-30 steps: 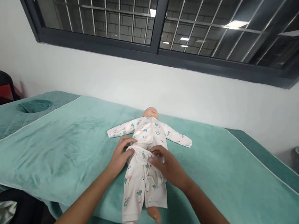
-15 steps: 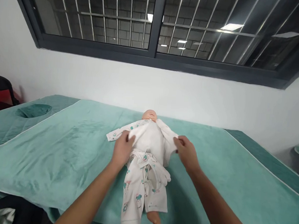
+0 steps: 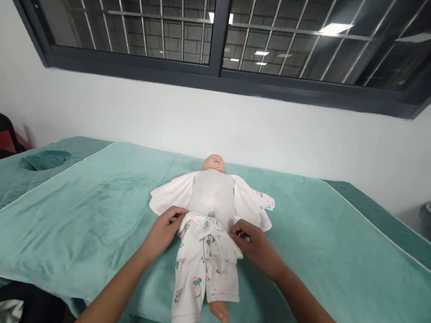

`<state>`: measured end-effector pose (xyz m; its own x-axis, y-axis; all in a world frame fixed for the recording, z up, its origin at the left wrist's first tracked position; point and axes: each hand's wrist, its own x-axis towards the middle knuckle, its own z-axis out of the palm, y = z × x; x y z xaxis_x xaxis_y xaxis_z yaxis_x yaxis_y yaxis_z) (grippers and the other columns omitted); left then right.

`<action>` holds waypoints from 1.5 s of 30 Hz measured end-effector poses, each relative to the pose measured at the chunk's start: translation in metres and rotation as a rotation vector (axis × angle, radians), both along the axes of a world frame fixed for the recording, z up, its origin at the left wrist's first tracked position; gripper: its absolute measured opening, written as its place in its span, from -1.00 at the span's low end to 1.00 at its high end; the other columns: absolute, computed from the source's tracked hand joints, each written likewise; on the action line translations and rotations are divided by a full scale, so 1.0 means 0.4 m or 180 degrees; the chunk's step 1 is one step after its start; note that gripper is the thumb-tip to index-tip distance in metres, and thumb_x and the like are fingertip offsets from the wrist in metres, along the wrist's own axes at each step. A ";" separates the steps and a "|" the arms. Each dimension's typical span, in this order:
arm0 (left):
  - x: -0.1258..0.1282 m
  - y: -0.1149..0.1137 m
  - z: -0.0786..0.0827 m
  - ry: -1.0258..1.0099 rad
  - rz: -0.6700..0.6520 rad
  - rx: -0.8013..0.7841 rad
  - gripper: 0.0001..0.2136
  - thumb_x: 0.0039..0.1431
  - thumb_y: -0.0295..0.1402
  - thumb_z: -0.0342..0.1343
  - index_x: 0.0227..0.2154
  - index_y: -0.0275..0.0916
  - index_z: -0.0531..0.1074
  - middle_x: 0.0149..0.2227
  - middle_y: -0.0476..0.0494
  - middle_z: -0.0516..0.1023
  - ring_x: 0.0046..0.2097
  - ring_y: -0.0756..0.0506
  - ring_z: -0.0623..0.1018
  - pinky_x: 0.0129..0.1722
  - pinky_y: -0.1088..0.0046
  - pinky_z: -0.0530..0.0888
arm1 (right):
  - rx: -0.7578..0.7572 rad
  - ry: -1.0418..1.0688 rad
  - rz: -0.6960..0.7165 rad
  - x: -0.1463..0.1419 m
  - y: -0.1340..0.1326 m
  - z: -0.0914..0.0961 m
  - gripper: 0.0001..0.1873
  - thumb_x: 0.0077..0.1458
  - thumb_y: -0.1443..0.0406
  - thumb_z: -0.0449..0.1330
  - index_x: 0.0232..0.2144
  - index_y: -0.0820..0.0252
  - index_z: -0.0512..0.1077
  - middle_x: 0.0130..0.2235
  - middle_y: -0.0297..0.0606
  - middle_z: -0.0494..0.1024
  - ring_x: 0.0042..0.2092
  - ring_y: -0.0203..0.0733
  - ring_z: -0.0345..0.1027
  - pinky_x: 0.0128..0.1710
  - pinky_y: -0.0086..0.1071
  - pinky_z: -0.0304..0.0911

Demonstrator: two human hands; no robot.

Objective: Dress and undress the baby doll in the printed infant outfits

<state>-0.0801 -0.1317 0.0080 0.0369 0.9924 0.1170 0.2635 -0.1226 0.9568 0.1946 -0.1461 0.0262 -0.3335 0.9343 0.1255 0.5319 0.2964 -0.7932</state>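
I see the white printed cloth jacket (image 3: pixel 251 205) now opened left and right, which leaves uncovered the pale-bodied doll (image 3: pixel 212 194) on the green plush bed (image 3: pixel 94 211), while my left hand (image 3: pixel 164 230) and right hand (image 3: pixel 255 243) curl beside the waistband of white patterned trousers (image 3: pixel 189 275), grasp unclear.
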 end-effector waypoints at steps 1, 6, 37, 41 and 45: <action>-0.003 -0.007 0.001 -0.0042 -0.0160 -0.0042 -0.76 0.16 -0.21 0.04 -0.23 -0.19 0.51 -0.22 -0.12 0.56 -0.16 -0.14 0.50 -0.12 0.33 0.41 | -0.0001 0.0028 0.0113 -0.004 -0.008 0.005 -0.79 0.19 0.19 0.07 -0.42 0.15 0.39 -0.36 -0.34 0.43 -0.31 -0.25 0.28 -0.31 -0.38 0.19; -0.037 -0.018 -0.015 -0.0285 -0.0780 -0.0204 -0.69 0.12 -0.22 0.14 -0.08 -0.16 0.43 0.00 -0.17 0.47 -0.04 -0.14 0.46 -0.02 0.33 0.37 | -0.0182 0.0215 0.0698 0.022 -0.038 0.015 -0.84 0.17 0.18 0.13 -0.27 0.12 0.42 -0.19 -0.30 0.44 -0.17 -0.22 0.30 -0.16 -0.35 0.21; 0.059 0.135 -0.020 0.0141 0.1055 0.0391 -0.86 0.26 -0.21 -0.07 -0.33 -0.14 0.18 -0.46 0.05 0.38 -0.39 -0.06 0.41 -0.35 0.41 0.34 | -0.1357 -0.0213 0.0720 0.052 0.092 0.050 -0.74 -0.02 0.11 0.24 -0.51 0.16 0.34 -0.47 -0.40 0.31 -0.43 -0.29 0.13 -0.45 -0.42 0.04; 0.066 0.177 -0.025 0.0055 0.0782 0.0558 -0.88 0.27 -0.24 -0.08 -0.31 -0.14 0.15 -0.31 -0.04 0.49 -0.24 -0.08 0.49 -0.23 0.37 0.38 | -0.0074 -0.0128 -0.0406 0.033 0.132 0.031 -0.81 0.08 0.17 0.12 -0.48 0.13 0.26 -0.47 -0.38 0.30 -0.43 -0.27 0.15 -0.50 -0.42 0.04; 0.080 0.189 -0.039 -0.0153 0.0197 0.0771 -0.91 0.29 -0.29 -0.11 -0.32 -0.13 0.11 0.07 -0.19 0.42 0.12 -0.08 0.40 0.04 0.30 0.32 | 0.0842 0.0088 -0.0782 0.005 0.173 -0.028 -0.91 0.10 0.23 0.05 -0.39 0.10 0.21 -0.11 -0.19 0.38 -0.13 -0.13 0.28 -0.26 -0.32 0.23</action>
<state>-0.0480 -0.0563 -0.0077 -0.0342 0.9354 0.3519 0.2327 -0.3350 0.9130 0.1965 -0.0768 0.0151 -0.0960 0.9202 0.3794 0.5922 0.3592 -0.7213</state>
